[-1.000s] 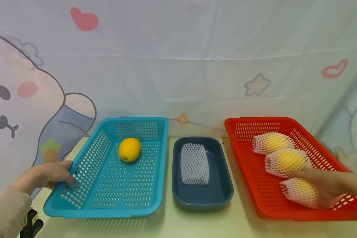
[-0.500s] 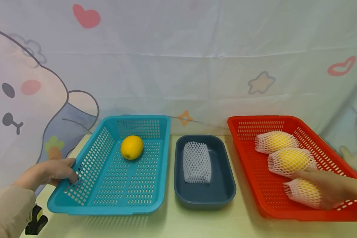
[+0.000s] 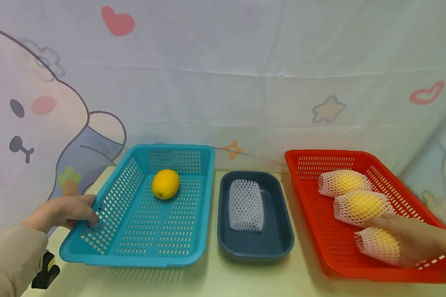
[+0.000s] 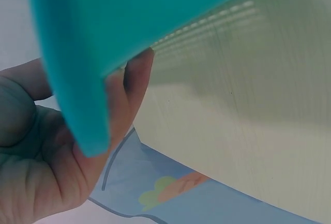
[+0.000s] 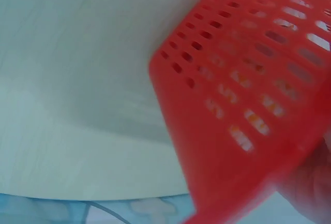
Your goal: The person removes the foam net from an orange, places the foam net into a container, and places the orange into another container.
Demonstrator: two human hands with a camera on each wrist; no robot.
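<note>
At the left, my left hand grips the side rim of a turquoise plastic basket; its thumb is over the inner wall. In the left wrist view, its fingers reach under the basket. One bare lemon lies toward the back of this basket. At the right, my right hand holds the nearest lemon in a white foam net sleeve, inside a red basket. Two more netted lemons lie behind it. The right wrist view mostly shows the red basket's wall, hiding most of the hand.
Between the baskets stands a dark blue tray with an unfilled white foam net sleeve lying in it. A black object is near my left sleeve. Behind the table hangs a printed cloth.
The head view has shifted slightly. Both hands keep their places, the left on the turquoise basket's rim and the right on the nearest netted lemon.
</note>
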